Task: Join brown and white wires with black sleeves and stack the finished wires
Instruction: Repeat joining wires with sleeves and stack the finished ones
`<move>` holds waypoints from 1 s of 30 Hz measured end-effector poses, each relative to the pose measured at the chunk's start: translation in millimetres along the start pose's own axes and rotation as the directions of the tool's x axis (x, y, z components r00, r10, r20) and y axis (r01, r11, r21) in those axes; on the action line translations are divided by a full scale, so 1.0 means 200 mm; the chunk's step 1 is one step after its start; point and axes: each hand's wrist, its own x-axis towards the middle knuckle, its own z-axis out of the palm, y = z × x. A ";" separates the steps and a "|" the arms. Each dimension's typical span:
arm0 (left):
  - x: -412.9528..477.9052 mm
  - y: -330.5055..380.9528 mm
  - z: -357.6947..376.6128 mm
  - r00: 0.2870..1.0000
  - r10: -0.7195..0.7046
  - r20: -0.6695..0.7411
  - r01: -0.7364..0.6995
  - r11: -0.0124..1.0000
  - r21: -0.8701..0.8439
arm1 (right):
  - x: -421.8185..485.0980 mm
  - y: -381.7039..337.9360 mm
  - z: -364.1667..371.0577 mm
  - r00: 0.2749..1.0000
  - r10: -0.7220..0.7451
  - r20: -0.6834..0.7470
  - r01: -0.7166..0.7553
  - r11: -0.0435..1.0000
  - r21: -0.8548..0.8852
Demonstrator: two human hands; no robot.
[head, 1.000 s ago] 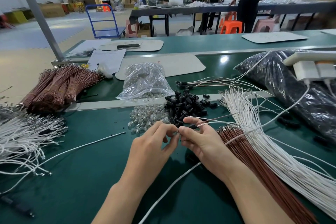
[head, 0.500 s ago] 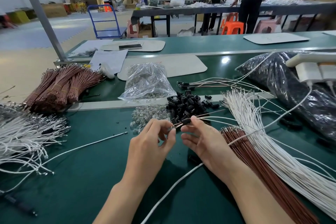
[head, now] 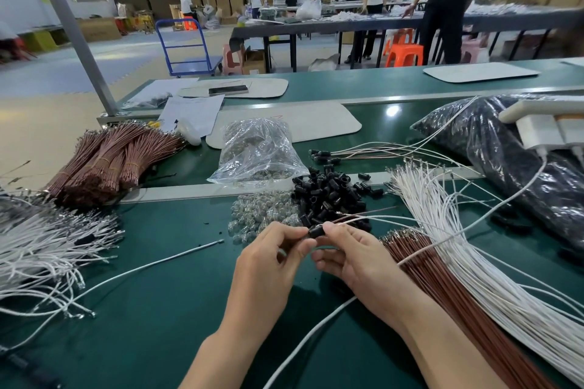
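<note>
Both hands meet over the green belt (head: 158,319). My left hand (head: 268,265) and my right hand (head: 344,256) pinch a black sleeve (head: 317,231) between their fingertips. A brown wire (head: 369,212) and a white wire (head: 388,217) run from the sleeve to the right. A pile of loose black sleeves (head: 328,193) lies just beyond the hands. Loose brown wires (head: 442,287) and white wires (head: 474,249) fan out under my right forearm. Finished sleeved wires (head: 354,153) lie further back.
Small clear bulbs (head: 262,215) are heaped left of the sleeves, behind them a clear plastic bag (head: 257,151). Bundled brown wires (head: 107,161) and a white wire heap (head: 38,249) sit at the left. A dark bag (head: 518,158) fills the right. People stand at far tables.
The hands have drawn back toward me from the sleeve pile. The black sleeve now sits pinched between both hands' fingertips, with the wires trailing right.
</note>
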 end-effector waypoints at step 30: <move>-0.02 0.04 0.03 0.977 -0.201 0.070 0.175 0.946 0.272 | -0.03 0.02 0.04 0.984 -0.169 -0.065 0.154 0.970 -0.190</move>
